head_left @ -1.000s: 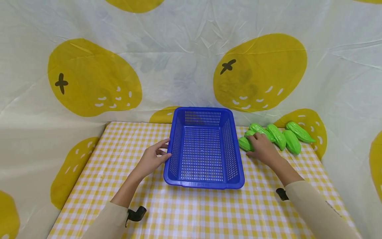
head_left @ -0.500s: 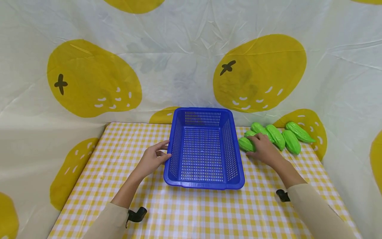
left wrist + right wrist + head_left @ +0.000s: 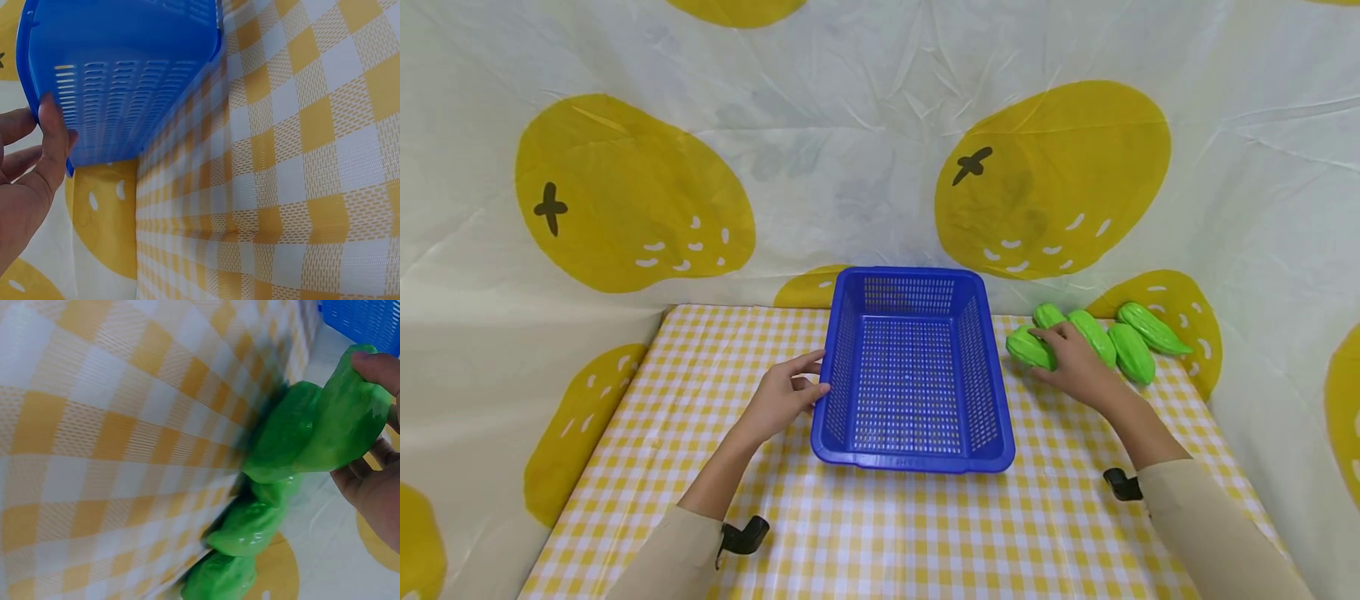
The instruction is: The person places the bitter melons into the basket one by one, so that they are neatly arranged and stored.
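A blue plastic basket point(image 3: 907, 462) with slotted walls stands on the checked tablecloth. My left hand point(image 3: 781, 398) holds its left rim; in the left wrist view the thumb point(image 3: 53, 128) lies against the outer wall, near the rim. To the basket's right, my right hand point(image 3: 1077, 364) grips a glossy, ridged green vegetable point(image 3: 1030, 347), thumb on one side and fingers on the other. In the right wrist view this ridged green vegetable point(image 3: 347, 415) overlaps another green one point(image 3: 281, 434) against the cloth. The right hand hides part of the pile behind it.
More ridged green vegetables point(image 3: 1131, 354) lie to the right of my right hand, one with a pointed tip point(image 3: 1153, 327) near the back. A white curtain point(image 3: 850, 150) with yellow fruit prints hangs behind the table point(image 3: 865, 533). Black cameras sit on both wrists.
The right hand has moved slightly back and to the right, raising the ridged green vegetable a little. The left hand and the basket stay where they were.
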### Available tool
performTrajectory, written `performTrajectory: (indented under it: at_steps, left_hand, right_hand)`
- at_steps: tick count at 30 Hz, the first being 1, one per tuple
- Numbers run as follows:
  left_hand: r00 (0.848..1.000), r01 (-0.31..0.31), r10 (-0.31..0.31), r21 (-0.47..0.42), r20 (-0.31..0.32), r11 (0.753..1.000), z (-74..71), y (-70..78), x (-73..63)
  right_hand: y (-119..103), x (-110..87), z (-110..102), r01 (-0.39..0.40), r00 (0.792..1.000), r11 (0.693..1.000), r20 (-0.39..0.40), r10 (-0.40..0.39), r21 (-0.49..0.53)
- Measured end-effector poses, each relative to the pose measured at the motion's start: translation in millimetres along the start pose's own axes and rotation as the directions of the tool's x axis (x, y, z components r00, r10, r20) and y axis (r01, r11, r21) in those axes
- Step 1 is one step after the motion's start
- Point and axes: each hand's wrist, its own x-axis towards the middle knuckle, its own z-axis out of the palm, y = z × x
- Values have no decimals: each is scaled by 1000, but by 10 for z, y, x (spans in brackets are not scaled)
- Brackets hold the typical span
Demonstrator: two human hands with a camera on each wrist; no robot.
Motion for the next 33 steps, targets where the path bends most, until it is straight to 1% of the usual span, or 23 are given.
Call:
performTrajectory:
  at_steps: [10,15,21,26,30,33]
  left_hand:
    - [1000,11,-11,-14,-1,1000,-8,22,0]
    - [1000,9,-9,-12,-1,1000,-9,46,-7]
    - [1000,4,-4,-5,-11,1000,-6,62,-12]
    - [1000,6,-6,-13,-12,1000,-7,53,-7]
    - [1000,13,-13,-23,-8,1000,-9,36,3]
    - [1000,19,-19,-24,-8,1000,-12,22,12]
  right_hand:
    - [-111,56,-215,17,1000,998,16,-18,56]
    - [-189,107,-329,36,999,997,26,-37,63]
    - [-311,178,-455,39,997,991,62,-47,125]
    - [-461,239,-555,42,993,986,102,-59,162]
    - [-579,301,-598,59,986,985,145,-83,163]
    - [-649,356,-602,96,979,983,166,-122,154]
